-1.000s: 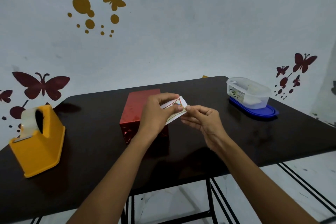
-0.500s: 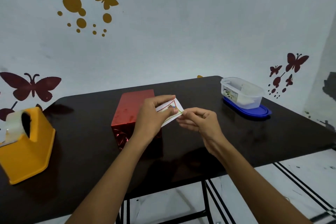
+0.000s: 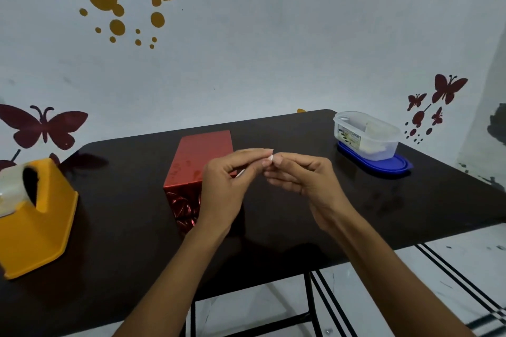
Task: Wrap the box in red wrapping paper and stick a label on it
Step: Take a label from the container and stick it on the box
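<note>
Left grip [image 3: 227, 183]: bare hand, thumb and forefinger curled together, pinching the label [image 3: 270, 157] at its left side. Right grip [image 3: 306, 175]: bare hand, thumb and forefinger pinching the same label from the right, other fingers loosely curled beneath. The fingertips of the two grips meet at the label.

Label: seen nearly edge-on, so only a small white scrap shows between the fingertips, plus a thin pale edge below the left forefinger. Its print cannot be read from this angle. It is held in the air above the tabletop [image 3: 123, 227], clear of the surface.

Box [image 3: 204, 154]: fully covered in shiny red paper, lying flat on the tabletop with one long face up and a creased, folded end toward the camera. It lies just behind and to the left of the left grip, which covers its near right corner in this view. The label sits to the right of the box's top face, apart from it and not yet stuck on.

Further out, left: a yellow tape dispenser [image 3: 41, 221] with a roll of clear tape, near the left edge of the tabletop, well apart from the box. Far right: a clear plastic container [image 3: 367, 135] with a printed sticker, standing on a blue lid [image 3: 388, 165].

Behind: a pale wall [image 3: 273, 49] with gold and maroon butterfly decals.
</note>
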Demonstrator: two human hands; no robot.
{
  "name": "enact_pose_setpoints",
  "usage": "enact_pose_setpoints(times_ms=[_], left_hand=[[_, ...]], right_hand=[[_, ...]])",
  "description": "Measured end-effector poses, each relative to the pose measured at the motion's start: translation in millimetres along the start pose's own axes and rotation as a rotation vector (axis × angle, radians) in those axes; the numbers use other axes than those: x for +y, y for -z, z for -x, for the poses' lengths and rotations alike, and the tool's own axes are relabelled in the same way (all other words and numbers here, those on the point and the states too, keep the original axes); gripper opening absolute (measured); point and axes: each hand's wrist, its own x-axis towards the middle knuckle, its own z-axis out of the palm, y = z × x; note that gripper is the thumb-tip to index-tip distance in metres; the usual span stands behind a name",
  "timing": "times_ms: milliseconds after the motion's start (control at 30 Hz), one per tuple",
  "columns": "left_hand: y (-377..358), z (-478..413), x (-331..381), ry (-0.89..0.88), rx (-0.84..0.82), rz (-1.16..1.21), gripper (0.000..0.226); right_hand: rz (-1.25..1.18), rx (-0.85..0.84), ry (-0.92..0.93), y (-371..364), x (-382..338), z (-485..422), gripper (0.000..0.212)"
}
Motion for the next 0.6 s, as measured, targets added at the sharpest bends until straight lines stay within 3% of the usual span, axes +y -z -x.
enact_pose_setpoints(times_ms=[600], left_hand=[[3.9,2.9,-3.0,-0.112,-0.033,-0.113,0.022]], right_hand=[[0.161,-0.018,0.206,-3.9,-3.2,5.0,0.016]])
